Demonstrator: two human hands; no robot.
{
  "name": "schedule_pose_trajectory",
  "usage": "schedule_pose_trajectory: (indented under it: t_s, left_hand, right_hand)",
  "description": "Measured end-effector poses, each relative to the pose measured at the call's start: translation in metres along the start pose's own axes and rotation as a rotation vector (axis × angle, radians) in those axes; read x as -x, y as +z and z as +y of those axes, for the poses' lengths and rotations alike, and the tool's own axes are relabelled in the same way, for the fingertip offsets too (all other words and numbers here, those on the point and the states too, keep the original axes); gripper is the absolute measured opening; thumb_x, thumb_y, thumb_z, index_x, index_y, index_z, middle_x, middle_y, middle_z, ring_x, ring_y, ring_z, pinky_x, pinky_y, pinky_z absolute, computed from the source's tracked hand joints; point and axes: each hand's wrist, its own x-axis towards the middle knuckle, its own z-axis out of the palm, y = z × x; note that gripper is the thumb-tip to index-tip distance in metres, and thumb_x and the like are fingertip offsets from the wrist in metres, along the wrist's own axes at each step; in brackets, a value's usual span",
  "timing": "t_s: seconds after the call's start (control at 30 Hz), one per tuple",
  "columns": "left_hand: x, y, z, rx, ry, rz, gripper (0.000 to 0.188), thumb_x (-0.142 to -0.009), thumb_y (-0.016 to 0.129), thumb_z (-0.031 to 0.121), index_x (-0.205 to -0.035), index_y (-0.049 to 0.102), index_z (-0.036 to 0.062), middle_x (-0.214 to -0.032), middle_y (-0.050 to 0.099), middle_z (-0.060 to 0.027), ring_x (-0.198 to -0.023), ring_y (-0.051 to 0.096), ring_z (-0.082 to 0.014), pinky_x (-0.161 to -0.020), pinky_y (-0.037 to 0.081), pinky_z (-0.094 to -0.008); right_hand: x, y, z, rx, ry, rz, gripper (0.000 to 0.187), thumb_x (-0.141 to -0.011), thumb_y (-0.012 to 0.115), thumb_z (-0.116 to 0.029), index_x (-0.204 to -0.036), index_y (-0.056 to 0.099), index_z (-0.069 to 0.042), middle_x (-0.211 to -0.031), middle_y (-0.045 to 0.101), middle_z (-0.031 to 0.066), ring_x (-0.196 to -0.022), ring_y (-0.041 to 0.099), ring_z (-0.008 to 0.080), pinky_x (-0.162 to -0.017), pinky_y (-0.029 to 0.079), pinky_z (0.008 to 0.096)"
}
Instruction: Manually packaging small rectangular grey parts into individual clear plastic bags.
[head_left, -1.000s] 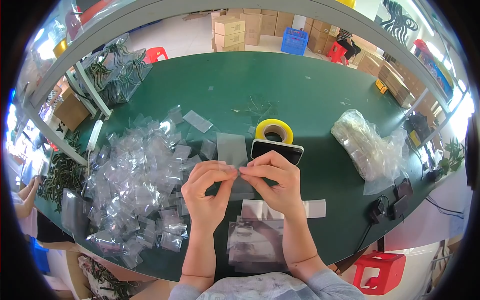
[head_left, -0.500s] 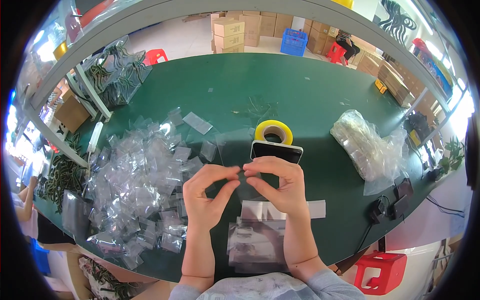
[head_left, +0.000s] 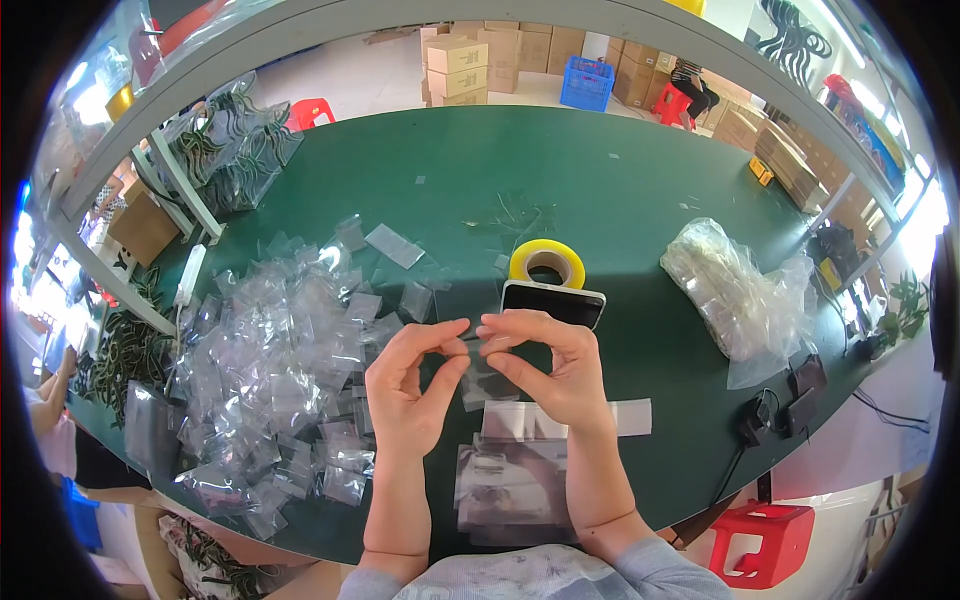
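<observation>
A clear plastic film (head_left: 482, 390) shows between and just below the 2 hands, toward the bench's (head_left: 620, 200) near edge. The left hand (head_left: 408, 385) and right hand (head_left: 570, 378) each curl thumb toward forefinger, fingertips loosely parted; whether either grips the film cannot be told. A second ago they were pinched together, with a frosted sheet visible beyond them; that far part no longer shows, suggesting the film is being repositioned for handling.

Nearer the bench's front edge lie a white strip (head_left: 632, 418) and a stack of clear sheets (head_left: 510, 495). Beyond the hands, a smartphone (head_left: 555, 300) stands by a yellow tape roll (head_left: 574, 264). Small clear bags (head_left: 280, 350) heap toward the left edge, a crumpled plastic bag (head_left: 740, 300) toward the right.
</observation>
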Motion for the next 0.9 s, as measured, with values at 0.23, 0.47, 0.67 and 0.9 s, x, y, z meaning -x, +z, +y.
schedule_pose_trajectory:
  t_s: [0.23, 0.47, 0.67, 0.9]
  left_hand:
    - [-0.001, 0.003, 0.004, -0.386, 0.203, 0.087, 0.019, -0.073, 0.071, -0.008, -0.087, 0.074, 0.0038, -0.083, 0.055, -0.0046, -0.080, 0.055, -0.0162, -0.073, 0.043, -0.0268]
    - [0.000, -0.001, 0.012, -0.420, 0.177, 0.062, 0.015, -0.072, 0.070, -0.006, -0.083, 0.072, 0.0035, -0.080, 0.056, -0.0041, -0.077, 0.054, -0.0152, -0.069, 0.042, -0.0268]
    - [-0.005, -0.065, 0.001, -0.835, 0.308, 0.678, 0.024, -0.082, 0.068, 0.002, -0.106, 0.071, 0.0031, -0.086, 0.063, -0.0073, -0.081, 0.060, -0.0206, -0.078, 0.047, -0.0348]
    - [0.003, -0.100, 0.007, -0.750, 0.219, 0.434, 0.032, -0.083, 0.069, 0.006, -0.115, 0.068, 0.0043, -0.096, 0.066, -0.0099, -0.095, 0.062, -0.0243, -0.088, 0.047, -0.0371]
  right_hand:
    - [0.001, 0.001, -0.004, 0.309, -0.092, 0.113, 0.027, -0.066, 0.078, 0.003, -0.090, 0.076, -0.009, -0.092, 0.061, 0.0058, -0.086, 0.061, 0.0175, -0.075, 0.049, 0.0276]
    - [0.001, 0.003, -0.001, 0.269, -0.091, 0.087, 0.023, -0.067, 0.079, 0.002, -0.088, 0.077, -0.008, -0.084, 0.055, 0.0025, -0.077, 0.055, 0.0142, -0.069, 0.045, 0.0253]
    - [-0.024, -0.005, -0.014, 0.235, 0.000, 0.005, 0.045, -0.077, 0.076, 0.001, -0.121, 0.067, -0.004, -0.080, 0.062, 0.0031, -0.077, 0.059, 0.0133, -0.077, 0.050, 0.0266]
    - [0.046, -0.026, 0.006, 0.885, 0.143, -0.679, 0.030, -0.073, 0.078, -0.018, -0.100, 0.069, -0.008, -0.092, 0.068, 0.0073, -0.084, 0.066, 0.0274, -0.076, 0.054, 0.0390]
